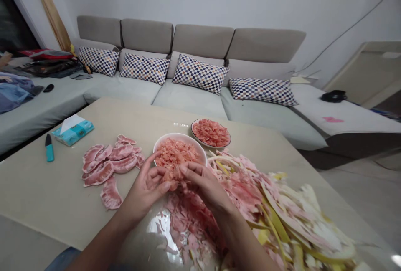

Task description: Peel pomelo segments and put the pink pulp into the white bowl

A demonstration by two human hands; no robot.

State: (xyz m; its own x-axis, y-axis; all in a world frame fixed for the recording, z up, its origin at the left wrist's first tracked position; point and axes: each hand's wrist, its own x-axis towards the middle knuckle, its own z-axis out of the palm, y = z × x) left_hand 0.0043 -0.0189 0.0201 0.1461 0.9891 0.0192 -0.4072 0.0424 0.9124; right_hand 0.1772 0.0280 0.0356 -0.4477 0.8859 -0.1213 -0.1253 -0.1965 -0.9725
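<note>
Between my two hands is a piece of pink pomelo flesh (171,177), held at the near rim of a white bowl (202,154). My left hand (149,181) grips it from the left with thumb and fingers. From the right, my right hand (200,179) pinches the same piece. Loose pink pomelo pulp (177,150) fills the bowl. Beneath my hands lies a heap of thin pink membrane scraps (191,216). To the left, several pomelo segments (120,152) with pale skin on them rest on the table.
A dark-rimmed plate of pulp (211,132) stands behind the bowl. Yellow-and-white pomelo peels (282,216) pile up on the right of the table (62,187). At the left are a tissue pack (73,131) and a small teal-handled knife (49,149). A sofa (191,97) with checkered cushions stands beyond.
</note>
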